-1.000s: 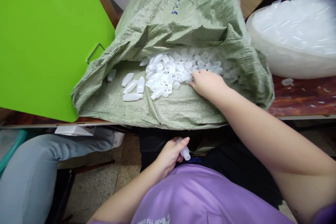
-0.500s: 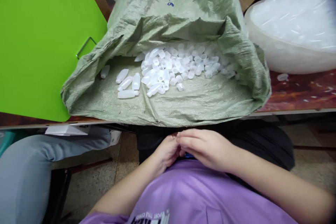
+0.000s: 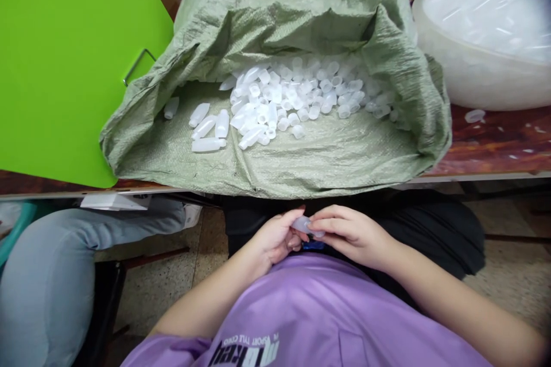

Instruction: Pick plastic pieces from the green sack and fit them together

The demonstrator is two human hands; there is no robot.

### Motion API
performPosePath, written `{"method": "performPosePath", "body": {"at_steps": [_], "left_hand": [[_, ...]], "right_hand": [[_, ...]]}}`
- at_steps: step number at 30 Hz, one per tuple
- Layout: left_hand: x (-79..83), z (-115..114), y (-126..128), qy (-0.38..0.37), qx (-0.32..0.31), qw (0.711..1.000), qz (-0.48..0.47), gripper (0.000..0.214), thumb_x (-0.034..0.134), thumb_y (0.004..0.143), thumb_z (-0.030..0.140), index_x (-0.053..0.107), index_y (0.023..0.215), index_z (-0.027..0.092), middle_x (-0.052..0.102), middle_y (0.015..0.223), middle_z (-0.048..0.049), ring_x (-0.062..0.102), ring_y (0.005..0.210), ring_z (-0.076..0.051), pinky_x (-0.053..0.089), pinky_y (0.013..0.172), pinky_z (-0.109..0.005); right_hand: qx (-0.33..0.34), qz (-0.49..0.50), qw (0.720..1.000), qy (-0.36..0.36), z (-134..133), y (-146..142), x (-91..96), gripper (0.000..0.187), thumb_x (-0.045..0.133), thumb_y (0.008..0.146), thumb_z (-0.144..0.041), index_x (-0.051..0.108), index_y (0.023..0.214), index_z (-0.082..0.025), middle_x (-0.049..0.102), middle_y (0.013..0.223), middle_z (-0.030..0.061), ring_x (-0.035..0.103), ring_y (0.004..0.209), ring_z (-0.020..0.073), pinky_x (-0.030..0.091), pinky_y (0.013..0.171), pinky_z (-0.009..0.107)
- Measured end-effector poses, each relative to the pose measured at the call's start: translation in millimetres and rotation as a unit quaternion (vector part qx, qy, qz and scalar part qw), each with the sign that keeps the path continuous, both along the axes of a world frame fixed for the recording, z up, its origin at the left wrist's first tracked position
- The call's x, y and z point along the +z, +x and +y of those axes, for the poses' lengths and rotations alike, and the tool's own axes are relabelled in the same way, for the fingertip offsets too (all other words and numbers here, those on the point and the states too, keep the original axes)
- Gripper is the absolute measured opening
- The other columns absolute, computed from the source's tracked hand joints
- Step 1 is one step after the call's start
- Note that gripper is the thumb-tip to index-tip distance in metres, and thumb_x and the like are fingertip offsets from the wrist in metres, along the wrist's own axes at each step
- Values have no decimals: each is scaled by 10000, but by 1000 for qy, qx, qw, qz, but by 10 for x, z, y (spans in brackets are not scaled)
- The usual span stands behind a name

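Observation:
Over my lap, my left hand (image 3: 278,241) pinches one end of a small translucent plastic bottle (image 3: 301,224). At its other end the fingertips of my right hand (image 3: 353,236) are closed on it, partly covering it; whether a separate cap is there I cannot tell. A small blue object (image 3: 313,245) shows just below the bottle. On the table ahead lies an open green woven sack (image 3: 297,175), holding a heap of small white translucent plastic pieces (image 3: 275,97). Several similar bottles (image 3: 209,144) lie apart at the left of the sack's mouth.
A bowl (image 3: 477,74) piled high with white plastic pieces stands at the right, with a loose piece (image 3: 475,116) near it. A bright green board (image 3: 77,69) with a metal handle (image 3: 138,66) is at the left. Another person's jeans-clad leg (image 3: 51,281) is beside me.
My hands, clasped together before, have drawn slightly apart, and the bottle between them now shows. The view has tilted a little, shifting the sack and table upward.

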State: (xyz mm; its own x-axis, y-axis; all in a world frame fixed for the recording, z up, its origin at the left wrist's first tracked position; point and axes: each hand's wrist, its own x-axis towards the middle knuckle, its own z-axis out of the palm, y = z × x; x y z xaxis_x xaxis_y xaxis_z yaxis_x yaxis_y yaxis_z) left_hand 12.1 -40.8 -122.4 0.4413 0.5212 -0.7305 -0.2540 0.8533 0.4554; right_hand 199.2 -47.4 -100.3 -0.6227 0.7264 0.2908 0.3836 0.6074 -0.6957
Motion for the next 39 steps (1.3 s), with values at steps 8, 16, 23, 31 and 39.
{"method": "performPosePath", "body": {"at_steps": [8,16,23,31,39], "left_hand": [[37,-15,-2,89,-18,992,85,459,478,793,487,530,506,133,435,398,19,265,318,-41,215,421,-238],[11,-37,-3,84,-17,994,72,402,553,747,482,565,581,115,503,480,6,276,326,-28,217,417,-232],[-27,-28,-26,77,-29,994,79,412,529,771,481,546,575,120,508,499,9,286,317,-25,200,407,-233],[21,-24,21,157,-1,982,104,299,554,769,417,560,712,124,561,556,-4,347,348,-39,208,393,-219],[1,-18,19,175,-18,978,112,300,555,771,412,562,729,115,570,562,-13,361,366,-44,225,393,-216]], "right_hand": [[-63,-73,995,-24,-66,125,-182,286,490,871,-332,612,1115,-244,690,985,64,645,867,179,525,762,315],[-165,-120,962,-183,-73,-22,-189,410,414,878,-470,573,617,-197,551,553,-8,520,506,109,422,483,227],[-107,-109,988,-14,-89,53,-270,280,446,881,-388,653,890,-201,664,855,88,607,784,187,474,698,304],[-187,-90,966,-155,-136,12,-320,385,434,852,-497,605,991,-182,646,951,109,619,848,219,494,741,358],[-196,-55,949,-239,-180,-17,-389,408,392,864,-516,571,996,-174,628,959,99,610,841,203,484,774,356]]}}
